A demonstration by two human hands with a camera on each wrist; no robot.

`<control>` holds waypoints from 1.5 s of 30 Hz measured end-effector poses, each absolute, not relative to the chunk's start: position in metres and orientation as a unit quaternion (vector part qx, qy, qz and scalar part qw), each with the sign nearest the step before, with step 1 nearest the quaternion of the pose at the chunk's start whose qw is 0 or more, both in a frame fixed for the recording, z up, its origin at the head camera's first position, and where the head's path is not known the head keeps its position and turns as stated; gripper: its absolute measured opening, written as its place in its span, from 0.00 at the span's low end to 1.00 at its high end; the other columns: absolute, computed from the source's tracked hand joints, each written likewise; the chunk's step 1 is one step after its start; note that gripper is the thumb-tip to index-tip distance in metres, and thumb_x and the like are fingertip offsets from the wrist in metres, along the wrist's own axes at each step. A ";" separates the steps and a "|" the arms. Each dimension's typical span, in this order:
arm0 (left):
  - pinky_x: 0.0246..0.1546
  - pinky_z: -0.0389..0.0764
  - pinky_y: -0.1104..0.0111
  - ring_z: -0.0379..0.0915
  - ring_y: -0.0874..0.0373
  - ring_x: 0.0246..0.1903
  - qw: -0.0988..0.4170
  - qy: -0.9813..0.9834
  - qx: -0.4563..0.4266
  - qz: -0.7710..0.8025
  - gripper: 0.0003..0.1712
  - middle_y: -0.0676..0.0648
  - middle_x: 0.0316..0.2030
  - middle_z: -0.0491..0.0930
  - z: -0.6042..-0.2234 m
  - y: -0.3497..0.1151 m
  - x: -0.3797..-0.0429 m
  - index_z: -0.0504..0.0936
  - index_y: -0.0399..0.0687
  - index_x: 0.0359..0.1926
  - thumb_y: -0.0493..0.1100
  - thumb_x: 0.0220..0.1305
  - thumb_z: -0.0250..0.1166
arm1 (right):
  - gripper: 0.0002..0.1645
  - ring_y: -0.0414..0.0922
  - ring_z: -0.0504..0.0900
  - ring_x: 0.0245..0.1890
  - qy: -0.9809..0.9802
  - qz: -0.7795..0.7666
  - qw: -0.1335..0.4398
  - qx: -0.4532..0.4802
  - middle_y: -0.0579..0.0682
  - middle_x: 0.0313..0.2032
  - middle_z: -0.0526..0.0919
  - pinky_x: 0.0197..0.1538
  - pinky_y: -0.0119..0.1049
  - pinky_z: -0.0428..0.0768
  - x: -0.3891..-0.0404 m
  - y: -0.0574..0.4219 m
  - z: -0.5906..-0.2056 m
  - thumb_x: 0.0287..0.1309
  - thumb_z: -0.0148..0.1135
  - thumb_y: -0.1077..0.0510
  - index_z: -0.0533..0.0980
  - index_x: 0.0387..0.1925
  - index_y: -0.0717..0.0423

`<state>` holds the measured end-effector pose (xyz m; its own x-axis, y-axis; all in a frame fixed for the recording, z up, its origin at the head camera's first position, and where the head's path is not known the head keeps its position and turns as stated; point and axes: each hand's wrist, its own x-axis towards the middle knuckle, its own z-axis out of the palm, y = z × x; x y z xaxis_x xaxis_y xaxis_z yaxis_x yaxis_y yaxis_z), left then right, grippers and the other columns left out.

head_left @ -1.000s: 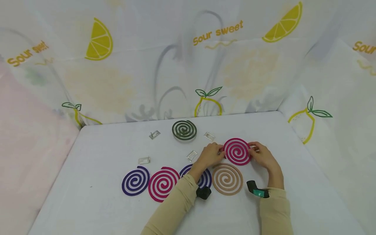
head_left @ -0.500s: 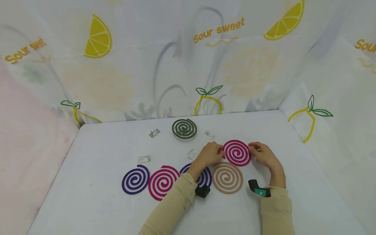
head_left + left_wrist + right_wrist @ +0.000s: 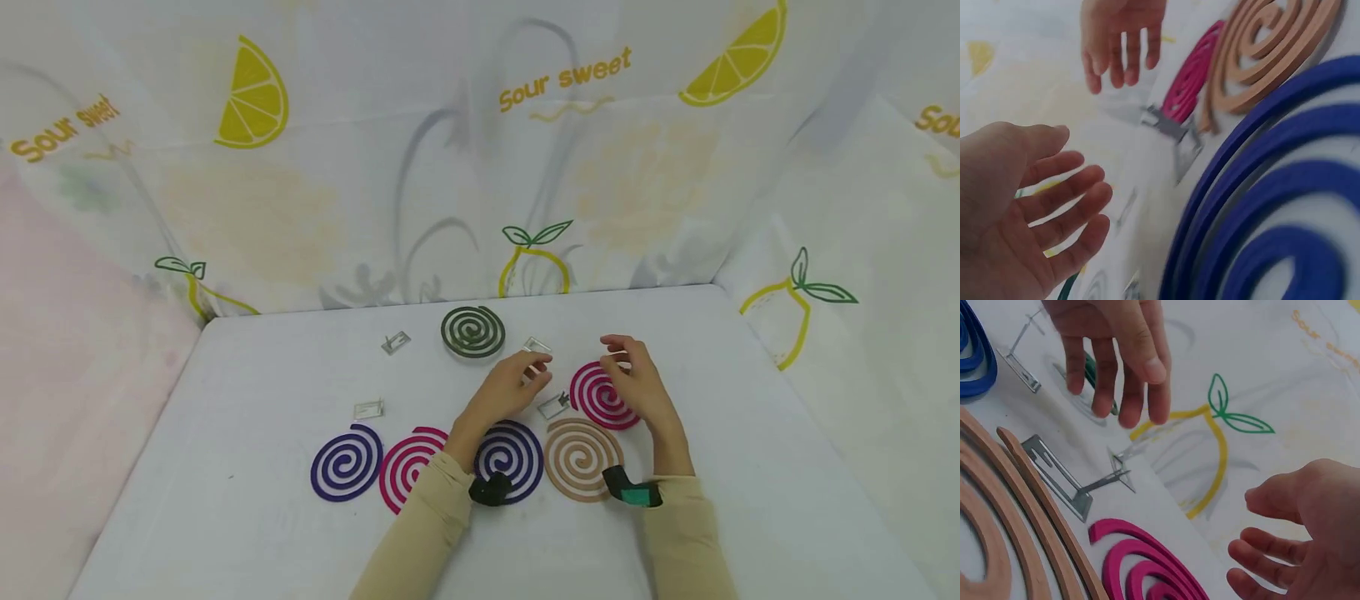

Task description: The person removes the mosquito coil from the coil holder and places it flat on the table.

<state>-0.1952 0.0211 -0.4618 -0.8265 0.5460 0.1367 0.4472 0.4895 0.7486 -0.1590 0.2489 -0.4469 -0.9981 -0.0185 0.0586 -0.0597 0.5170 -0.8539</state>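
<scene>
My left hand (image 3: 510, 385) is lifted off the table, fingers apart and holding nothing, left of the right-hand pink mosquito coil (image 3: 588, 406). Over that coil's upper right is my right hand (image 3: 637, 382), its fingers loosely bent and empty; part of the coil is hidden behind it. A small metal coil stand (image 3: 553, 406) with a raised prong lies flat at the pink coil's left edge. In the right wrist view the stand (image 3: 1060, 475) shows beside the tan coil (image 3: 1029, 531). Another metal stand (image 3: 537, 345) lies just beyond my left fingertips.
In the front row lie a purple coil (image 3: 347, 463), another pink coil (image 3: 408, 467) partly under my left sleeve, a second purple coil (image 3: 517, 454) and the tan coil. A dark green coil (image 3: 472, 332) sits at the back. Metal stands (image 3: 395, 342) lie farther left.
Both hands have let go of the pink coil, which stays on the table. The left hand has moved left and away, uncovering a metal stand; the right has risen over the coil.
</scene>
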 end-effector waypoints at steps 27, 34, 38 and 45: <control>0.57 0.72 0.53 0.68 0.43 0.58 -0.078 0.746 -0.081 0.657 0.24 0.37 0.60 0.69 -0.470 -0.063 -0.225 0.71 0.44 0.61 0.36 0.63 0.57 | 0.39 0.54 0.49 0.73 -0.728 0.681 -0.069 -0.043 0.56 0.73 0.47 0.69 0.53 0.58 -0.201 0.104 -0.451 0.64 0.54 0.58 0.50 0.72 0.52; 0.57 0.73 0.57 0.69 0.44 0.59 -0.039 0.730 -0.102 0.675 0.24 0.38 0.61 0.70 -0.472 -0.066 -0.226 0.71 0.45 0.61 0.37 0.63 0.56 | 0.41 0.55 0.46 0.74 -0.726 0.679 -0.084 -0.064 0.58 0.74 0.45 0.70 0.54 0.56 -0.203 0.098 -0.455 0.64 0.54 0.57 0.46 0.73 0.52; 0.55 0.75 0.59 0.72 0.47 0.59 0.004 0.738 -0.095 0.668 0.24 0.40 0.60 0.72 -0.473 -0.065 -0.224 0.71 0.43 0.62 0.39 0.64 0.56 | 0.45 0.57 0.46 0.73 -0.698 0.707 -0.095 -0.066 0.62 0.73 0.42 0.70 0.51 0.59 -0.204 0.096 -0.458 0.64 0.53 0.59 0.40 0.74 0.55; 0.47 0.78 0.69 0.78 0.49 0.51 0.002 0.741 -0.103 0.663 0.23 0.41 0.57 0.75 -0.476 -0.064 -0.225 0.74 0.42 0.60 0.40 0.64 0.58 | 0.43 0.57 0.57 0.70 -0.669 0.733 -0.108 -0.060 0.63 0.72 0.48 0.67 0.47 0.66 -0.207 0.096 -0.463 0.65 0.51 0.62 0.39 0.72 0.65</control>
